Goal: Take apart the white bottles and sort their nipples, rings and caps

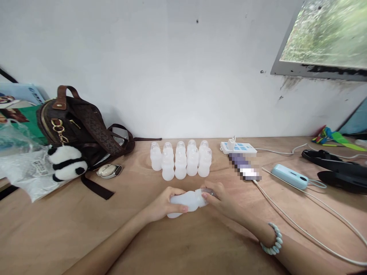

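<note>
A small translucent white plastic bottle [187, 201] lies on its side just above the wooden table [183, 244], held between both hands. My left hand [164, 204] is wrapped round the bottle's body. My right hand [219, 198] pinches the bottle's cap end, fingers closed on it. A beaded bracelet [273, 240] circles my right wrist. Behind the hands, several identical white bottles [181, 159] stand upright in two rows near the wall.
A brown bag [77, 124] with a panda plush [67, 162] and a plastic bag [25, 168] sit at the left. A small case [109, 170] lies beside them. A power strip [238, 147], white cables [301, 229], a light blue device [290, 176] and black objects [335, 166] occupy the right.
</note>
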{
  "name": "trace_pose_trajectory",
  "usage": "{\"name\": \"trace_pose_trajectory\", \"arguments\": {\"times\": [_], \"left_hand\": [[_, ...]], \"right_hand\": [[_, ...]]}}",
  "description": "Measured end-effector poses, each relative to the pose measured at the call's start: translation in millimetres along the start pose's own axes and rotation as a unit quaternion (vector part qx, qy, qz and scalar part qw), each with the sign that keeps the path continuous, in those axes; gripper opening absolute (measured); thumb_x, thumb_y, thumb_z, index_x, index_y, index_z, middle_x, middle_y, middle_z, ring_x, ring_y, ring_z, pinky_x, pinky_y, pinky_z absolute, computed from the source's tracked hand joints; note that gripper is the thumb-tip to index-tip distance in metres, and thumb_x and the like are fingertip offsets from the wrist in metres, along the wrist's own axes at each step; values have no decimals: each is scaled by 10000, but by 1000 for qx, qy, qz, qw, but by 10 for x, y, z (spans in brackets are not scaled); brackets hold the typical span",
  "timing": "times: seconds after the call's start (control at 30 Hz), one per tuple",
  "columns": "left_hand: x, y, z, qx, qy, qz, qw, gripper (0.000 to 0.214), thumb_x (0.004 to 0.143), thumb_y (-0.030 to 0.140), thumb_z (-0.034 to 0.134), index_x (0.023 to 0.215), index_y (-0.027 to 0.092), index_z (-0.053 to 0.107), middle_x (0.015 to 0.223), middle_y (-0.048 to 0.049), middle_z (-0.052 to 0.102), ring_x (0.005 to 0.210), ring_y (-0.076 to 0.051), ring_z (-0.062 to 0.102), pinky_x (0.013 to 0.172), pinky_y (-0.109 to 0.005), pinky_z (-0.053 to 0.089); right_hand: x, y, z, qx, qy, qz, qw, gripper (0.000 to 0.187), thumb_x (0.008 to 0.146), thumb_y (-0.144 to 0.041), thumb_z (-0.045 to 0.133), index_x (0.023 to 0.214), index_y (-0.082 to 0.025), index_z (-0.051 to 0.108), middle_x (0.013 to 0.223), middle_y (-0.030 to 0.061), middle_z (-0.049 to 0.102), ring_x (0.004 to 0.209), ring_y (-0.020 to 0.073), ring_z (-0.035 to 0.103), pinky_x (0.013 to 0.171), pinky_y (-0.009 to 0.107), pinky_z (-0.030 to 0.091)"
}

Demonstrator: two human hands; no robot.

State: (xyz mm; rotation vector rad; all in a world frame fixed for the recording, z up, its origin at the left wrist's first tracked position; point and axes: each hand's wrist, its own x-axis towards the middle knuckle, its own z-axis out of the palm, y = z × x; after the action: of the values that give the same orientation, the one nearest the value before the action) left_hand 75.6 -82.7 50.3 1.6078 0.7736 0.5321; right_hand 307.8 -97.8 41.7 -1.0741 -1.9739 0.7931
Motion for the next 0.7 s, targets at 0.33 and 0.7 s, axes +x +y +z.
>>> {"name": "trace_pose_trajectory", "arguments": {"times": [0.33,0.7], "left_hand": [[-19,-10,24,-112,-83,-43,989,494,727,594,710,869,121,694,631,-34,674,459,-117,572,450,-201,432],[-13,-2,266,138,94,78,983,334,839,455,629,873,127,681,727,-7,612,635,-147,505,565,-232,363]], "right_hand": [[-7,-100,-63,26,21,-17,999,513,934,-610,378,716,-190,575,637,19,602,571,154,541,549,270,403],[100,76,-69,-76,108,81,988,477,968,-480,320,632,-201,514,571,-9,497,562,154,494,501,254,362]]}}
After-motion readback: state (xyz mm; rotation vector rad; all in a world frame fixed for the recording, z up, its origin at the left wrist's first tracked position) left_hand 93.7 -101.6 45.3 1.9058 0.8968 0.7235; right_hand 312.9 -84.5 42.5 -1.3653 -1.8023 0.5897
